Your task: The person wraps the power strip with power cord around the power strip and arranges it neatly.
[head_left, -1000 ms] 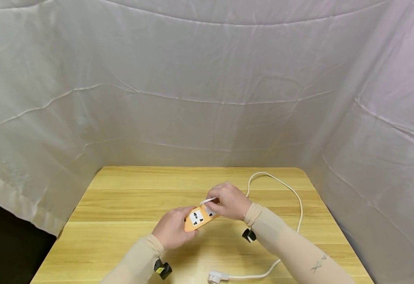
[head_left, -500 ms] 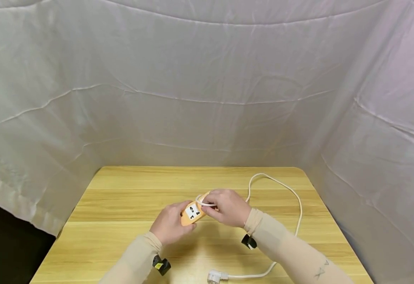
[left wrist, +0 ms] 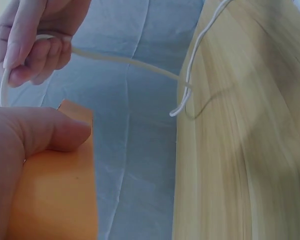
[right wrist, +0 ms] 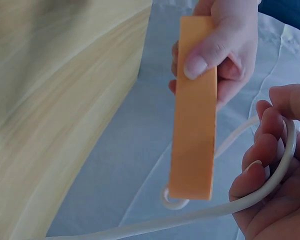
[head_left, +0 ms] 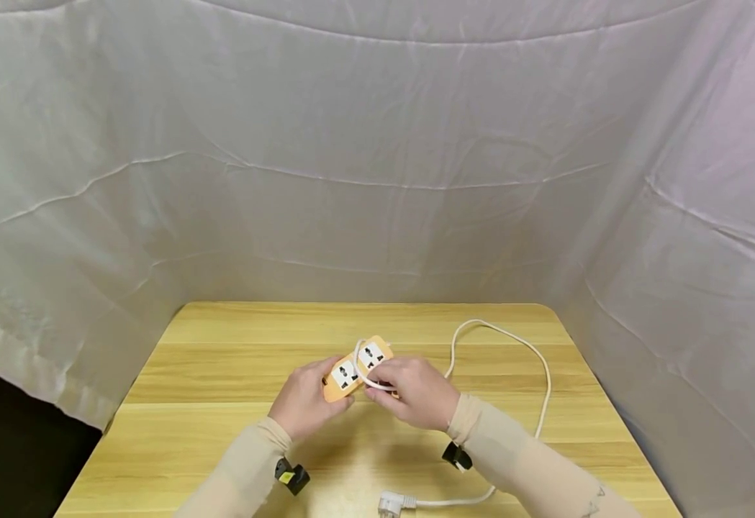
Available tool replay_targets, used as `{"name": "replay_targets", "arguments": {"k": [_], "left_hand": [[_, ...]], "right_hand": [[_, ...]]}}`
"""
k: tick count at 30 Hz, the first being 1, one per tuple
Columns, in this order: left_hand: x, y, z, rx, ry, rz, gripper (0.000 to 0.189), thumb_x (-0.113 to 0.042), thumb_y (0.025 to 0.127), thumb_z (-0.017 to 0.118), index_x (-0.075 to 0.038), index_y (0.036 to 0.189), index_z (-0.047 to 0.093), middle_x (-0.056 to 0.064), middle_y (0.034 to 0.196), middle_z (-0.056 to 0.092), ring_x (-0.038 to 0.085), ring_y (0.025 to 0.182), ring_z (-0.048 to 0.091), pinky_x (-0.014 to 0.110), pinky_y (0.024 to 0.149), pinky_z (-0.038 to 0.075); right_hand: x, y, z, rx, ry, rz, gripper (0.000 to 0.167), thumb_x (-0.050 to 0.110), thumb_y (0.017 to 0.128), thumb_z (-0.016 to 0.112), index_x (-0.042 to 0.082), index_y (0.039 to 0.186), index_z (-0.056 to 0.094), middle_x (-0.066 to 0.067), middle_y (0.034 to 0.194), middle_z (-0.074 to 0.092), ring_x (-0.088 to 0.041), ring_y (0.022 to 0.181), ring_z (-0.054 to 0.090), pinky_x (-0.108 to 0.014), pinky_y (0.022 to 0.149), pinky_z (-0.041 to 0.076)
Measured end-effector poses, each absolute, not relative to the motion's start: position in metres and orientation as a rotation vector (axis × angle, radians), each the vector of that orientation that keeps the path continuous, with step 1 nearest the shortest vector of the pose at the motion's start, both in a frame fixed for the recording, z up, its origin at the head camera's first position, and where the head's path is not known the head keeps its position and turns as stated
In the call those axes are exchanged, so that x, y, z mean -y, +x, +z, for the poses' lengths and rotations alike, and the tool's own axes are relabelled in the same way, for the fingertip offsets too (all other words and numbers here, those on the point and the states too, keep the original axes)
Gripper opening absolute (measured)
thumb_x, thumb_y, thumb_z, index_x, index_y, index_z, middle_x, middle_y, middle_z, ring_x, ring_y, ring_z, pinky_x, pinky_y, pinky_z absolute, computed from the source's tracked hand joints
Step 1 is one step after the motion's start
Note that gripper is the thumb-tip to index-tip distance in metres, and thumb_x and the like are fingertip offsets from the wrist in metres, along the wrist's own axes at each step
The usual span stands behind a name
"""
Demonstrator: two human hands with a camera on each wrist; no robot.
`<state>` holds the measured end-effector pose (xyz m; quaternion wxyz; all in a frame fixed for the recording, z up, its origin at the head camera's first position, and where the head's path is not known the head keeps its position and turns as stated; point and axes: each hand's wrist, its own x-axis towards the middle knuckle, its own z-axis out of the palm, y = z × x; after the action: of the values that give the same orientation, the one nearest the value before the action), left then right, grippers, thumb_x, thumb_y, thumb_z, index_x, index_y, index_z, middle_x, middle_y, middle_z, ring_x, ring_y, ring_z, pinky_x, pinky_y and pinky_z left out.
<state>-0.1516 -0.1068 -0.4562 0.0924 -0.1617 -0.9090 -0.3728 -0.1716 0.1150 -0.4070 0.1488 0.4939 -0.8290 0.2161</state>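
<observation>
An orange power strip [head_left: 336, 393] with white socket faces is held off the table in my left hand [head_left: 302, 401], which grips its near left end. In the right wrist view, the left thumb [right wrist: 205, 62] lies along the strip's orange side. My right hand [head_left: 421, 393] pinches the strip's white cord [head_left: 355, 356], which loops across the socket faces. Curled fingers [right wrist: 262, 150] hold that cord in the right wrist view. Part of the strip's lower right edge is hidden behind the right hand.
Slack cord [head_left: 548, 381] curves over the right side of the wooden table [head_left: 222, 360] and ends in a white plug [head_left: 390, 502] near the front edge. Grey fabric walls [head_left: 377, 216] enclose the back and sides. Each wrist carries a small black camera [head_left: 292, 475].
The power strip has turned and shifted left, its far end swinging up and away. My right hand has moved toward me with the cord, and the loop across the sockets has widened.
</observation>
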Motion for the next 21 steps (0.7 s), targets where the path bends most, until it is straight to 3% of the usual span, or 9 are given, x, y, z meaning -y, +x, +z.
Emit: {"name": "replay_targets", "arguments": {"k": [7, 15, 21], "left_hand": [[0.107, -0.154, -0.458, 2.683, -0.462, -1.133, 0.066, -0.025, 0.069, 0.084, -0.008, 0.128, 0.060, -0.001, 0.098, 0.068, 0.006, 0.068, 0.052, 0.022, 0.058, 0.044], [0.107, -0.154, -0.457, 2.630, -0.461, -1.172, 0.065, -0.023, 0.069, 0.084, -0.008, 0.127, 0.060, -0.003, 0.092, 0.067, 0.005, 0.067, 0.052, 0.022, 0.057, 0.045], [0.107, -0.152, -0.456, 2.595, -0.481, -1.227, 0.065, -0.023, 0.069, 0.084, -0.009, 0.128, 0.060, -0.003, 0.092, 0.067, 0.006, 0.068, 0.054, 0.022, 0.056, 0.047]], "right_hand": [[-0.119, -0.164, -0.417, 2.418, 1.427, 0.680, 0.018, 0.029, 0.097, 0.056, 0.017, 0.085, 0.062, 0.015, 0.069, 0.046, 0.003, 0.061, 0.041, -0.010, 0.055, 0.033], [-0.122, -0.156, -0.434, 2.382, 1.428, 0.789, 0.010, 0.015, 0.092, 0.063, 0.017, 0.082, 0.060, 0.016, 0.066, 0.039, 0.004, 0.058, 0.036, -0.009, 0.053, 0.029], [-0.126, -0.150, -0.441, 2.393, 1.412, 0.836, 0.018, 0.020, 0.099, 0.053, 0.017, 0.082, 0.060, 0.016, 0.066, 0.040, 0.003, 0.059, 0.038, -0.008, 0.056, 0.029]]}}
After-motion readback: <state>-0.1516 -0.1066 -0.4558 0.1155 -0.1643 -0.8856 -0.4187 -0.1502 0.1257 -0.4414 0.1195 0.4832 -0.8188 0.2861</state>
